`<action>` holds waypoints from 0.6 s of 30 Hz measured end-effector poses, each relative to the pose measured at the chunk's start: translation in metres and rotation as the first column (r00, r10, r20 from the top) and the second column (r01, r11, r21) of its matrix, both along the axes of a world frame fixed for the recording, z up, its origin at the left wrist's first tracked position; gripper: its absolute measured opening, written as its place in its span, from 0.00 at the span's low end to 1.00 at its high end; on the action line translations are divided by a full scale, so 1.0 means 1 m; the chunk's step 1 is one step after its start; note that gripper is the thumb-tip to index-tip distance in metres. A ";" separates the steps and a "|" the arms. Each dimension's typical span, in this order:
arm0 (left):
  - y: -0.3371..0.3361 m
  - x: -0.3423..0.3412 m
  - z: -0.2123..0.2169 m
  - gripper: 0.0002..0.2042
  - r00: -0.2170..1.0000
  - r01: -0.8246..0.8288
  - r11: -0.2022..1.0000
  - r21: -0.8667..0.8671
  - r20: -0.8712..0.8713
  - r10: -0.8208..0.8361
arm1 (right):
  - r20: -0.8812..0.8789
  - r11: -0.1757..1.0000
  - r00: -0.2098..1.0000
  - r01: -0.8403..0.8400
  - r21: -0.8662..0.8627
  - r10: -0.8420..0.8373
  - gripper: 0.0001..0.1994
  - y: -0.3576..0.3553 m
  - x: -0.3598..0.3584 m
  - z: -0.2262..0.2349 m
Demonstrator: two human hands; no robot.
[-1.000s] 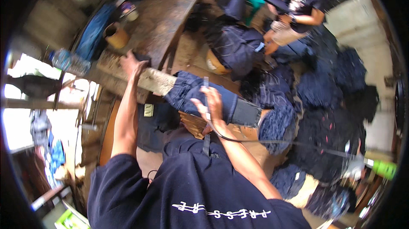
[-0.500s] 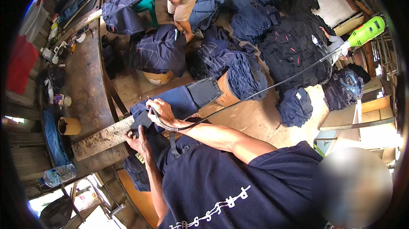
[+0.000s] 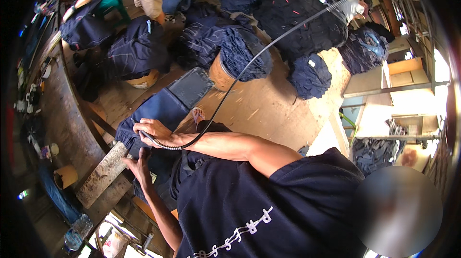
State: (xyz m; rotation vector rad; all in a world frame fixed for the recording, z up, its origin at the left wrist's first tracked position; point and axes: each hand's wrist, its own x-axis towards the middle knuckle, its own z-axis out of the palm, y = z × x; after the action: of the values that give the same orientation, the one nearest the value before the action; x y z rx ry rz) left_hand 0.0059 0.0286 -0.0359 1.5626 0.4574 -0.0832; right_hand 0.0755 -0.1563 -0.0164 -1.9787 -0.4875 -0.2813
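Your right hand [image 3: 152,129]: fingers closed round a flexible-shaft handpiece [image 3: 146,137] on dark jeans [image 3: 161,109]. Left hand [image 3: 139,164]: fingers spread on the plank [image 3: 102,175] edge; view has swung since.

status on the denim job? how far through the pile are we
Done: cannot tell; no finished stack stands apart from the dark denim heaps. In hand: the right hand presses a flexible-shaft tool tip onto the jeans leg stretched over the wooden plank; the left hand steadies the cloth beside it. Left: seemingly much, judging by the bundles piled on the floor.
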 end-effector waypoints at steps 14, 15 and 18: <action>-0.080 0.007 0.022 0.28 0.825 -0.547 0.748 0.375 0.088 0.559 | -0.251 0.958 0.966 0.016 0.285 0.059 0.13 -0.145 0.071 -0.002; -0.074 0.007 0.028 0.24 0.855 -0.512 0.816 0.269 0.069 0.514 | -0.292 0.944 0.952 0.013 0.330 0.089 0.15 -0.144 0.074 -0.006; -0.055 0.006 0.040 0.24 0.945 -0.328 0.945 -0.010 0.005 0.328 | -0.290 0.958 0.947 -0.050 0.283 0.135 0.17 -0.144 0.076 -0.015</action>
State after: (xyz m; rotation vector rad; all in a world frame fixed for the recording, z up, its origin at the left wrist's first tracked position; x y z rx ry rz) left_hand 0.0118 -0.0265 0.0045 1.4577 0.7051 0.1768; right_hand 0.1510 -0.3006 -0.0314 -1.6842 -0.3203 0.0221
